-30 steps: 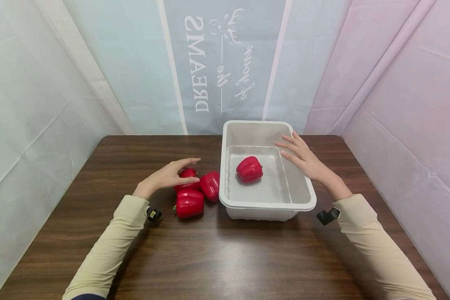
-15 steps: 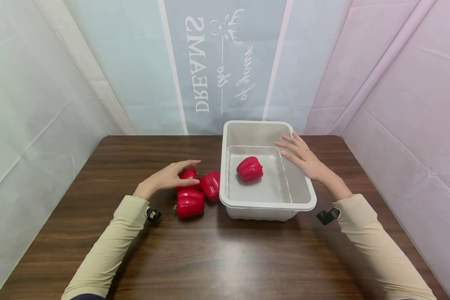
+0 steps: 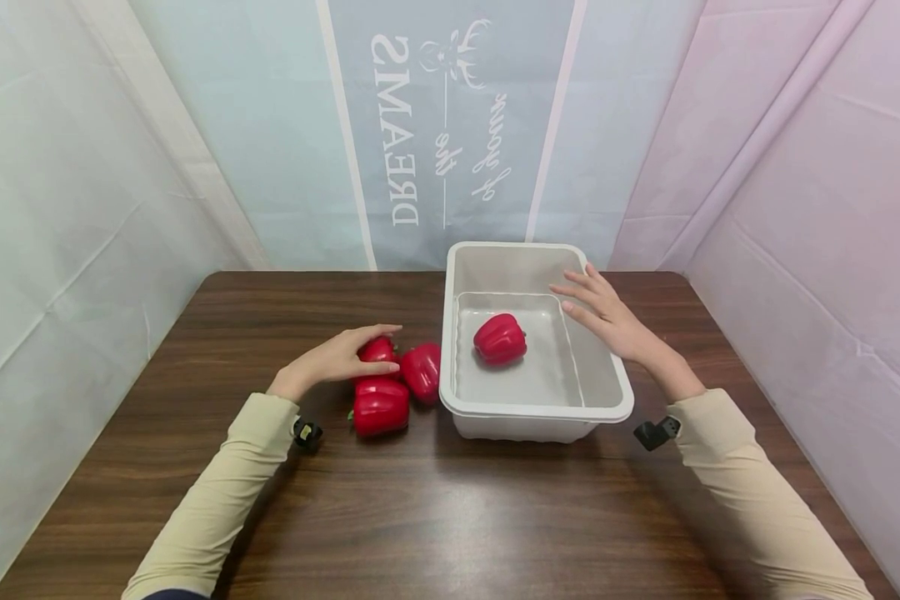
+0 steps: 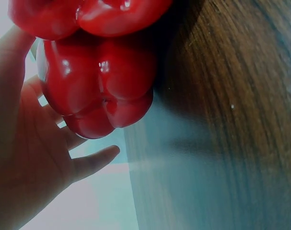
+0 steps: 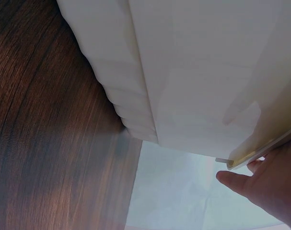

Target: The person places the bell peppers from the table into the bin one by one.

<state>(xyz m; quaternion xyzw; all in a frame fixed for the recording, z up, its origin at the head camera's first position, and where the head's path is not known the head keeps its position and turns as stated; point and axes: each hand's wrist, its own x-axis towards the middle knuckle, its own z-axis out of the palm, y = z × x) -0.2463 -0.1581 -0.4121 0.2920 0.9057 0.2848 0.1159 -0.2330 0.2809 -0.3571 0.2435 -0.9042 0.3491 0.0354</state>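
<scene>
My left hand [image 3: 333, 357] hovers at the back red bell pepper [image 3: 378, 350], fingers extended over it and thumb apart in front. Two more red bell peppers lie against that one: a front pepper [image 3: 381, 408] with its green stem to the left, and a right pepper [image 3: 422, 371] beside the bin. In the left wrist view, fingers [image 4: 95, 160] spread behind a glossy pepper [image 4: 99, 81]. My right hand [image 3: 607, 317] is spread loosely over the right rim of the light grey plastic bin [image 3: 536, 412]. Inside the bin rests another red bell pepper [image 3: 500, 339] on its side.
The dark wood-grain table [image 3: 450, 517] is bordered by a pale printed cloth [image 3: 465, 125] at the back and white cloth walls on both sides. The bin's outer wall [image 5: 198, 62] fills much of the right wrist view.
My left hand has sunk slightly towards the back pepper, covering a little more of it. The right hand, the bin and the peppers stay where they were.
</scene>
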